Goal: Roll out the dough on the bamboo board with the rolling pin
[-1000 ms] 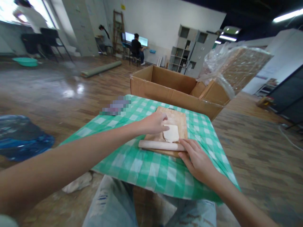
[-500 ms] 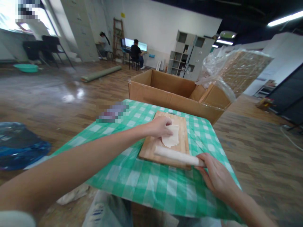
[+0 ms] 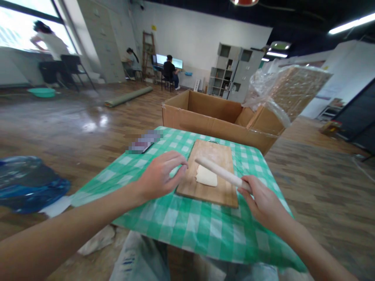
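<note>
Holding a rolling pin [image 3: 218, 170] by one end in the right hand [image 3: 261, 198], nothing in the loose left hand [image 3: 163, 172]. Likely hard and light, best held by the ends

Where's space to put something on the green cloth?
The cloth has bare room between its near edge and the board, and between the blurred item and the board's far end. The board's middle is crowded: the rolling pin slants over the pale sheet, with the left hand and right hand at either side.
</note>
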Motion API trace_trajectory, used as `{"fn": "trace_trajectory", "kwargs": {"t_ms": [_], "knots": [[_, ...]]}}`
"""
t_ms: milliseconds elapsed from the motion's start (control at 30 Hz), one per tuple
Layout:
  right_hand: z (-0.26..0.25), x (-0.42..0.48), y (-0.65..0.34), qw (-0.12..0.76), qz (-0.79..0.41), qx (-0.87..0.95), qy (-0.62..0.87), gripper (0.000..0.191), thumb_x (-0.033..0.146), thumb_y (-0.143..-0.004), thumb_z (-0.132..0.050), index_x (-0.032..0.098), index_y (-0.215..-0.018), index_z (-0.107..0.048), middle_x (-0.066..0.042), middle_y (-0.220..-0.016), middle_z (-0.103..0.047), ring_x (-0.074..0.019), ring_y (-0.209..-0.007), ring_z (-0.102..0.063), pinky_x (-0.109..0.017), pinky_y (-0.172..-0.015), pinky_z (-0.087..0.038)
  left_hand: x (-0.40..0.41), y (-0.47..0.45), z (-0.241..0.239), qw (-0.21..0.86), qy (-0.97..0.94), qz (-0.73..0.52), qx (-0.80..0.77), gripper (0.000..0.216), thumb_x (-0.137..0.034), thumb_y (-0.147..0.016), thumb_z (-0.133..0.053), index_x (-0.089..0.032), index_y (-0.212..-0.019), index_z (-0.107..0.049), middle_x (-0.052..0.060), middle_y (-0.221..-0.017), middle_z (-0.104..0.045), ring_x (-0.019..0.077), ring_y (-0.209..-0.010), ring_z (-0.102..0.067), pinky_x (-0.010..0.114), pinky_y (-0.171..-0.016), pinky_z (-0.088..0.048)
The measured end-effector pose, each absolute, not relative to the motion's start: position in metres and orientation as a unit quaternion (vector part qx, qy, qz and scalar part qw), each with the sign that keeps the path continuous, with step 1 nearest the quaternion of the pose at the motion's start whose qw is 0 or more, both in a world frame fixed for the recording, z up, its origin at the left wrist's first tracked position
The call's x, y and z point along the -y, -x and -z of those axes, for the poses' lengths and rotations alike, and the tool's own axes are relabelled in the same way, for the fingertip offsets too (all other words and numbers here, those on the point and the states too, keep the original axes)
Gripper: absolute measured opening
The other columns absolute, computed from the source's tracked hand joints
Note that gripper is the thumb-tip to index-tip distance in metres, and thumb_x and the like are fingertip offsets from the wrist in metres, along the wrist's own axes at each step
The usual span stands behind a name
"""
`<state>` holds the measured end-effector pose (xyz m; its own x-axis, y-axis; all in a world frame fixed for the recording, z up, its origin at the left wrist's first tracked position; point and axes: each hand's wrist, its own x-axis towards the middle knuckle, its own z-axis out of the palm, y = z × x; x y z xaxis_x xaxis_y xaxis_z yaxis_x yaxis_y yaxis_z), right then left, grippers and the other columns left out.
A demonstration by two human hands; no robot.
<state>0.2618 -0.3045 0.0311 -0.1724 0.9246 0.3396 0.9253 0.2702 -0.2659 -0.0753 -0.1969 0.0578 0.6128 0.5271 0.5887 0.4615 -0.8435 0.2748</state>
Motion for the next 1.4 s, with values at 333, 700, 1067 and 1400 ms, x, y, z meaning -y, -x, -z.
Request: {"fn": "trace_trajectory", "kwargs": {"t_ms": [333, 700, 1067, 1400], "knots": [[-0.034, 0.275, -0.212, 0.072, 0.026, 0.829, 0.553, 0.020, 0.027, -0.108, -0.044, 0.017, -0.110, -0.061, -0.013, -0.111, -0.070, -0.0283, -0.102, -0.066, -0.042, -0.086, -0.055, 0.170, 0.036, -0.018, -0.032, -0.932, -0.193, -0.306, 0.042, -0.037, -0.111, -0.033, -0.016, -0.138, -0.058, 0.013, -0.141, -0.063, 0.0258, -0.130, -0.060, 0.042, -0.113, -0.046], [-0.022, 0.234, -0.217, 0.080, 0.041, 0.820, 0.566, 0.073, 0.059, -0.109, -0.026, 0.008, -0.156, -0.047, -0.019, -0.161, -0.049, -0.0357, -0.152, -0.040, -0.054, -0.124, -0.034, 0.147, 0.016, -0.023, -0.055, -0.928, -0.120, -0.348, 0.069, -0.054, -0.111, -0.019, -0.008, -0.151, -0.050, 0.019, -0.154, -0.055, 0.0307, -0.143, -0.051, 0.044, -0.116, -0.040], [-0.013, 0.155, -0.252, -0.019, 0.080, 0.874, 0.480, 0.056, 0.039, -0.111, -0.020, 0.017, -0.146, -0.057, -0.020, -0.151, -0.057, -0.0416, -0.140, -0.048, -0.062, -0.111, -0.041, 0.101, -0.002, -0.019, -0.071, -0.951, -0.047, -0.297, 0.059, -0.043, -0.113, -0.017, -0.013, -0.138, -0.061, 0.017, -0.139, -0.064, 0.0316, -0.135, -0.055, 0.045, -0.105, -0.046], [-0.019, 0.153, -0.243, 0.035, 0.082, 0.833, 0.546, 0.054, 0.034, -0.112, -0.019, 0.016, -0.138, -0.063, -0.016, -0.136, -0.070, -0.0341, -0.128, -0.060, -0.051, -0.109, -0.045, 0.108, -0.006, -0.018, -0.099, -0.934, -0.097, -0.329, 0.057, -0.036, -0.113, -0.018, -0.009, -0.135, -0.062, 0.021, -0.141, -0.063, 0.0342, -0.129, -0.060, 0.049, -0.105, -0.046]]}}
